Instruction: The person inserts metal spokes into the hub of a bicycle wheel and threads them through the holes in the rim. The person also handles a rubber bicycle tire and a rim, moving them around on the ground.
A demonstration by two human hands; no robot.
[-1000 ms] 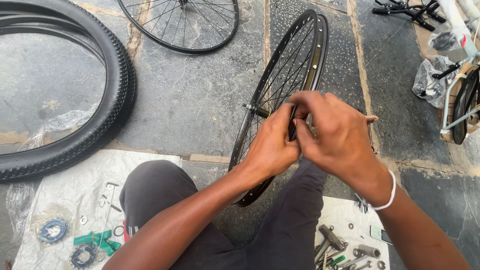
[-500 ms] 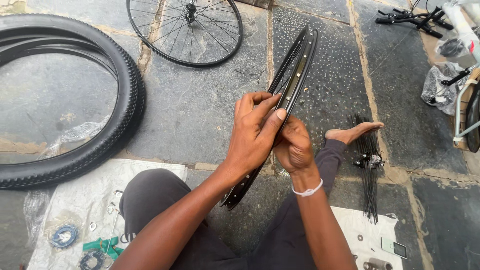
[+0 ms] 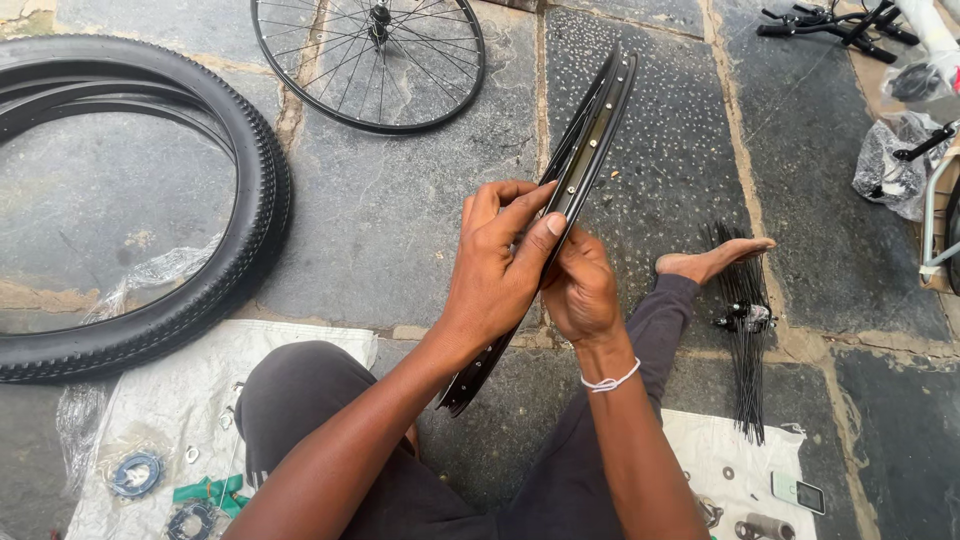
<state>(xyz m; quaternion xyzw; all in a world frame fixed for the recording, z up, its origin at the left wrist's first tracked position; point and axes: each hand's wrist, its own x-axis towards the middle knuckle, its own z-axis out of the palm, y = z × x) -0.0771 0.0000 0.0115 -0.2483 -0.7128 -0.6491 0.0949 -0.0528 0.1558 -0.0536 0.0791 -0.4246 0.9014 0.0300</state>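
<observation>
A knobby black tyre (image 3: 150,220) lies on the stone floor beside a spoked wheel (image 3: 370,60). A bare black rim (image 3: 590,130) stands edge-on over the lap. The left hand (image 3: 500,270) wraps it, fingers curled; the right hand (image 3: 580,290) seems to pinch its inner edge.

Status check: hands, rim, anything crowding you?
Both hands, left hand and right hand, gripping the black rim, held edge-on. Spoke bundle lies beside the foot; nothing obstructing.

head view, looking down, close
</observation>
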